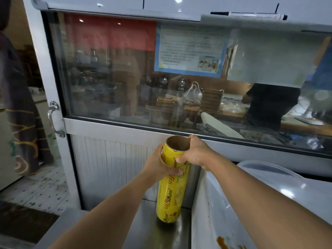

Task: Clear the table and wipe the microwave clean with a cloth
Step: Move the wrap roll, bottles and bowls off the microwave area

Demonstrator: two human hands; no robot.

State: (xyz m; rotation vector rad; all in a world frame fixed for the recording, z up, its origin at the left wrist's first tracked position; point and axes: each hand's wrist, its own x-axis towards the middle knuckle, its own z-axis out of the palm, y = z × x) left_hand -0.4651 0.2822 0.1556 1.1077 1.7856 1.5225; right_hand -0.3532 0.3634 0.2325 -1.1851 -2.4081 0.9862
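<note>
A tall yellow roll of cling wrap [170, 196] stands upright on the steel table [158, 234], its open cardboard core facing up. My left hand [159, 168] grips the roll's upper part from the left, thumb across the front. My right hand [195, 151] holds the top rim from the right. The white microwave [242, 203] sits right beside the roll, with orange-brown stains on its near side and a clear plastic lid [269, 169] on top.
A glass window in a white frame [111, 126] rises behind the table, with a door handle [53, 119] at its left. A person in a dark patterned garment [18, 105] stands at the far left. Tiled floor lies lower left.
</note>
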